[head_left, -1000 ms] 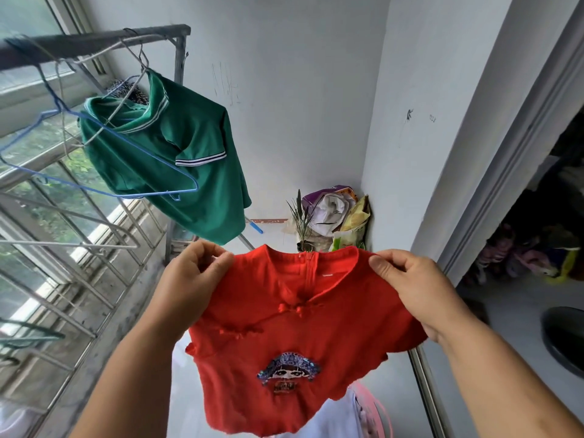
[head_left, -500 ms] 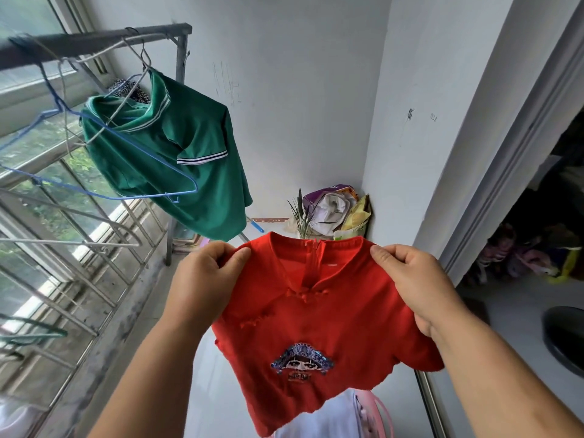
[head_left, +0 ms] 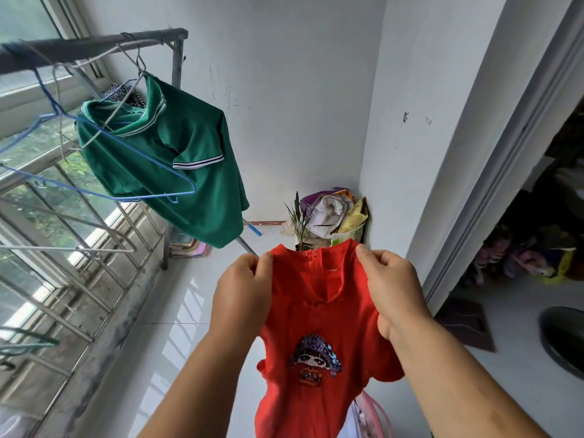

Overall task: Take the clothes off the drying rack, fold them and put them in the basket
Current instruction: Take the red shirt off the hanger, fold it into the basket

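Note:
I hold a small red top [head_left: 316, 330] with an embroidered face patch up in front of me. My left hand [head_left: 241, 298] pinches its left shoulder and my right hand [head_left: 392, 289] pinches its right shoulder, close together, so the cloth bunches and hangs down. A green shirt [head_left: 177, 172] with white-striped trim hangs on a wire hanger from the grey drying rack bar [head_left: 94, 49] at upper left. A pink basket rim [head_left: 376, 415] shows at the bottom, under the red top; most of it is hidden.
An empty blue hanger [head_left: 126, 191] and other wire hangers hang from the rack by the barred window [head_left: 47, 248]. Bags and a small plant [head_left: 328, 216] fill the far corner. A doorway [head_left: 537, 216] opens on the right, with a dark round object [head_left: 562, 339] on the floor.
My hands have moved closer together, drawing the red top's shoulders inward so it hangs narrower. The view has tilted a little lower.

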Available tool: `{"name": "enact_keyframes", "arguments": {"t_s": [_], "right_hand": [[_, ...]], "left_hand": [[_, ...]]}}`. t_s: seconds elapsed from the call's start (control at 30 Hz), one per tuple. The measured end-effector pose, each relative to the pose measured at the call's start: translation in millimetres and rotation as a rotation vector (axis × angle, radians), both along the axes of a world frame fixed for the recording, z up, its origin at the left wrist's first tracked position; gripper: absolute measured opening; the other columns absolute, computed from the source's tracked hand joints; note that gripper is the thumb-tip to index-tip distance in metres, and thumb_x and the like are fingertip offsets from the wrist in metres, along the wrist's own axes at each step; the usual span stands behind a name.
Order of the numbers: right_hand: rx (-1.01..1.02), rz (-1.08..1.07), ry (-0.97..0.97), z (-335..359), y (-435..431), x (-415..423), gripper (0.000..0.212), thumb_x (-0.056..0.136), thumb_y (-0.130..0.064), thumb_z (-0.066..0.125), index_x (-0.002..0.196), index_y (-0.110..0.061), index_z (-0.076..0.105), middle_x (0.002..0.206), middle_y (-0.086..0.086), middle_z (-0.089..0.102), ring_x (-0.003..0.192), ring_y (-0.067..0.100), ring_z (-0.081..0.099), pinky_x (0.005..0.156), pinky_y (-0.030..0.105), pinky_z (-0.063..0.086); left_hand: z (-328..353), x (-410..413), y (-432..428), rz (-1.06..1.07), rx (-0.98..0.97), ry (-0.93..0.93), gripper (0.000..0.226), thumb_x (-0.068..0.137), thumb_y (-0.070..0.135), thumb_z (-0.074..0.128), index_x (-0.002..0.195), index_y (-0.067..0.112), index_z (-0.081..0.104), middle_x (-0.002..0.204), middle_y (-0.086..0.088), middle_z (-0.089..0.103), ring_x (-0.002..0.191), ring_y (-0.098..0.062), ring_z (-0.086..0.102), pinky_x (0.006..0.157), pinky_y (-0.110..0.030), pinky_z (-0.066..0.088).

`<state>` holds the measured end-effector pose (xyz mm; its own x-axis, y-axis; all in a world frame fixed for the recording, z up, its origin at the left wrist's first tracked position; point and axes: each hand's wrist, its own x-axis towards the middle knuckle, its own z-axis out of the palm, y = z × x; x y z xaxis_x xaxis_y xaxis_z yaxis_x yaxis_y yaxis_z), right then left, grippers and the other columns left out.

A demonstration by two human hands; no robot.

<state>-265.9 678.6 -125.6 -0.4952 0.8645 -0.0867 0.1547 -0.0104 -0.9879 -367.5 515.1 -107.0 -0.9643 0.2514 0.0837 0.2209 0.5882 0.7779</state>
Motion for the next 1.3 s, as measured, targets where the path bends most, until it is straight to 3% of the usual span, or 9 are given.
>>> {"name": "enact_keyframes", "arguments": {"t_s": [0.27, 0.43, 0.57, 0.7, 0.83, 0.9, 1.0, 1.17, 1.3], "right_hand": [[0.048, 0.166, -0.061, -5.2, 22.2, 8.9, 0.022, 0.099, -0.036, 0.052, 0.096, -0.019, 0.066, 0.092, 0.005, 0.071, 0.092, 0.026, 0.067, 0.091, 0.047, 0.054], [0.186, 0.261, -0.143, -8.2, 19.0, 9.2, 0.028, 0.100, -0.042, 0.047, 0.098, -0.019, 0.062, 0.091, 0.007, 0.069, 0.092, 0.030, 0.065, 0.089, 0.052, 0.052], [0.052, 0.543, -0.082, 4.1, 22.6, 24.2, 0.063, 0.064, -0.074, 0.070, 0.099, -0.022, 0.067, 0.097, 0.005, 0.074, 0.096, 0.023, 0.069, 0.093, 0.045, 0.053], [-0.003, 0.821, -0.208, 14.5, 21.5, 32.8, 0.055, 0.053, -0.040, 0.093, 0.102, -0.024, 0.074, 0.098, 0.002, 0.077, 0.097, 0.019, 0.072, 0.093, 0.037, 0.054], [-0.055, 0.628, -0.183, 10.3, 9.7, 25.7, 0.032, 0.066, -0.030, 0.085, 0.094, -0.015, 0.077, 0.088, 0.004, 0.078, 0.085, 0.020, 0.074, 0.091, 0.042, 0.057], [-0.161, 0.535, -0.125, 6.8, 10.1, 23.3, 0.042, 0.064, -0.037, 0.082, 0.094, -0.009, 0.075, 0.090, 0.009, 0.077, 0.088, 0.025, 0.074, 0.094, 0.046, 0.055], [-0.245, 0.441, -0.091, 4.8, 12.1, 18.6, 0.037, 0.065, -0.039, 0.082, 0.088, -0.010, 0.076, 0.090, 0.010, 0.077, 0.091, 0.027, 0.073, 0.097, 0.049, 0.053], [-0.202, 0.284, -0.100, -7.3, 11.1, 3.9, 0.035, 0.069, -0.044, 0.084, 0.083, -0.014, 0.077, 0.086, 0.012, 0.077, 0.089, 0.033, 0.073, 0.090, 0.055, 0.055], [-0.126, 0.163, -0.120, -12.5, 5.6, -6.2, 0.039, 0.073, -0.049, 0.080, 0.078, -0.011, 0.076, 0.083, 0.011, 0.076, 0.087, 0.032, 0.071, 0.083, 0.041, 0.056]], "left_hand": [[3.6, -22.5, -24.5, -0.012, -0.073, 0.101, 0.018, 0.097, 0.032, 0.052, 0.085, 0.021, 0.061, 0.072, 0.004, 0.058, 0.077, -0.026, 0.055, 0.066, -0.035, 0.043], [2.8, -27.0, -22.6, -0.009, 0.186, -0.209, 0.034, 0.088, 0.049, 0.047, 0.084, 0.018, 0.062, 0.079, -0.015, 0.066, 0.076, -0.037, 0.062, 0.077, -0.054, 0.053], [6.4, -24.1, -30.0, -0.095, 0.286, -0.365, 0.033, 0.085, 0.050, 0.053, 0.084, 0.019, 0.066, 0.085, -0.020, 0.066, 0.075, -0.031, 0.060, 0.072, -0.048, 0.050], [5.2, -28.1, -35.3, -0.050, 0.406, -0.445, 0.030, 0.100, 0.031, 0.050, 0.087, 0.010, 0.068, 0.085, -0.028, 0.068, 0.077, -0.032, 0.060, 0.071, -0.053, 0.052], [7.0, -24.8, -34.1, -0.122, 0.436, -0.484, 0.034, 0.094, 0.036, 0.060, 0.087, 0.004, 0.066, 0.087, -0.033, 0.064, 0.078, -0.035, 0.055, 0.076, -0.056, 0.047], [9.9, -25.4, -36.4, -0.201, 0.435, -0.489, 0.040, 0.074, 0.048, 0.075, 0.081, 0.010, 0.068, 0.080, -0.025, 0.061, 0.075, -0.033, 0.052, 0.069, -0.048, 0.046], [13.5, -25.3, -39.7, -0.300, 0.310, -0.516, 0.059, 0.047, 0.049, 0.087, 0.087, 0.009, 0.070, 0.087, -0.019, 0.072, 0.080, -0.042, 0.068, 0.082, -0.057, 0.055], [5.7, -20.2, -22.6, -0.199, 0.115, -0.361, 0.013, 0.074, 0.037, 0.081, 0.076, 0.026, 0.077, 0.070, -0.006, 0.075, 0.071, -0.031, 0.073, 0.073, -0.051, 0.059], [-1.8, -13.7, -5.7, -0.064, -0.035, -0.110, 0.038, 0.085, 0.052, 0.061, 0.074, 0.017, 0.072, 0.059, -0.008, 0.068, 0.060, -0.027, 0.066, 0.061, -0.044, 0.056]]}}
